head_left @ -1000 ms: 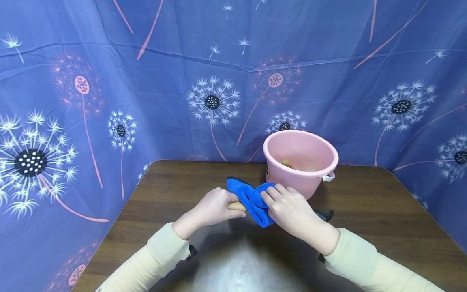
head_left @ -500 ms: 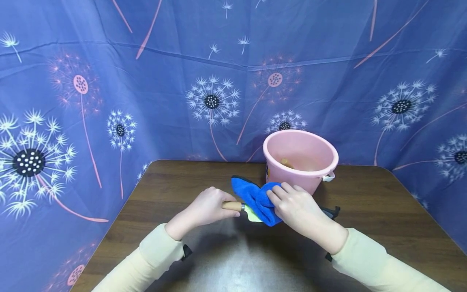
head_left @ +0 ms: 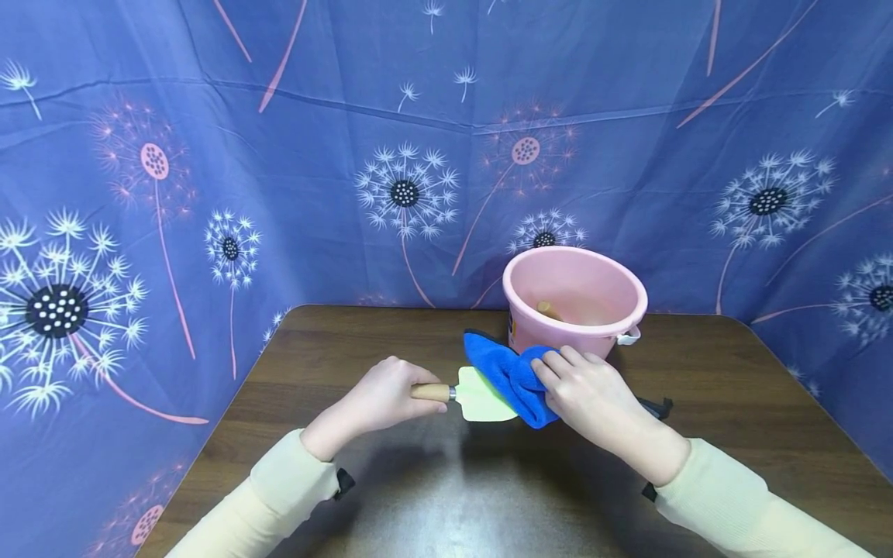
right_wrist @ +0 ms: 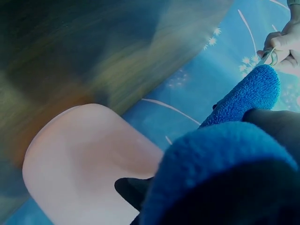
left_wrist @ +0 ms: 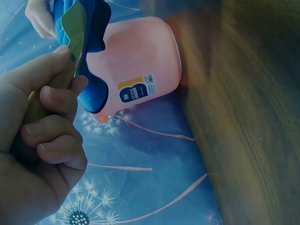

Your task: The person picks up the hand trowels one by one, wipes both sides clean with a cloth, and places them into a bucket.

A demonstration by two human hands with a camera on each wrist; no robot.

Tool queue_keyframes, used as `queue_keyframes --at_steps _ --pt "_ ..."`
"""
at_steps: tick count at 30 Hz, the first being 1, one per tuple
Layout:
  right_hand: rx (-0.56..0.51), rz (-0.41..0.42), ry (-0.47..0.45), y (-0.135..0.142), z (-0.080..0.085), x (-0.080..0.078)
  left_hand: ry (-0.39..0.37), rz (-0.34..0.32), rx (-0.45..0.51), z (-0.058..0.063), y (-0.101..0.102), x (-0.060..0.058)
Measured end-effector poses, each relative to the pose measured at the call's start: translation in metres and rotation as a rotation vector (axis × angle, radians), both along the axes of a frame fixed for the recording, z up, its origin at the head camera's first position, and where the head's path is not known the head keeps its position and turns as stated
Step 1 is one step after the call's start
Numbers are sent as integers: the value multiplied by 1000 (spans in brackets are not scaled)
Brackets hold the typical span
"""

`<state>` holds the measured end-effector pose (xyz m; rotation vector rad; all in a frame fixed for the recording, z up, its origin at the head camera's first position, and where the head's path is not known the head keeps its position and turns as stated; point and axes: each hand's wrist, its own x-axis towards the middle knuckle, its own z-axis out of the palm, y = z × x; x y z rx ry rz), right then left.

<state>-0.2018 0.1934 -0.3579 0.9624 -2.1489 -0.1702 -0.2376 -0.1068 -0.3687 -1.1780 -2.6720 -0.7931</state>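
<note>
My left hand (head_left: 387, 394) grips the wooden handle of a small trowel (head_left: 480, 400) with a pale green blade and a metal collar. Folded over the far part of that blade is a blue cloth (head_left: 512, 375), which my right hand (head_left: 591, 394) holds bunched in its fingers. The cloth hides the blade's tip. In the left wrist view, curled fingers (left_wrist: 58, 147) wrap the handle, and the blade runs up against the cloth. Dark-backed cloth (right_wrist: 215, 145) fills much of the right wrist view, so the right fingertips are mostly hidden there.
Behind the hands, a pink bucket (head_left: 558, 341) stands on the brown wooden table (head_left: 335, 349). Inside it shows the end of a wooden piece (head_left: 548, 310). A blue dandelion-print curtain (head_left: 307, 170) hangs around the table's back and sides.
The right hand has slid the cloth rightward along the trowel, while the left hand has shifted slightly left. The green blade, earlier covered, now shows between handle and cloth.
</note>
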Motion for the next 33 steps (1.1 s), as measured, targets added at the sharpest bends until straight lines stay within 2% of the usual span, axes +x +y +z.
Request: queue_keyframes --at_steps 7,17,25,29,33 --pt "-8 12 -6 3 -2 3 -44 12 1 -1 -10 6" --pt "-39 -9 -4 14 -5 1 -43 39 -5 2 -16 12" --pt "-41 -30 -17 21 -11 1 -80 47 31 6 -20 15" --pt "-56 -45 -56 24 -15 2 -78 62 31 10 -23 16" --pt "-99 -76 -138 27 -19 3 -38 73 26 17 -26 15"
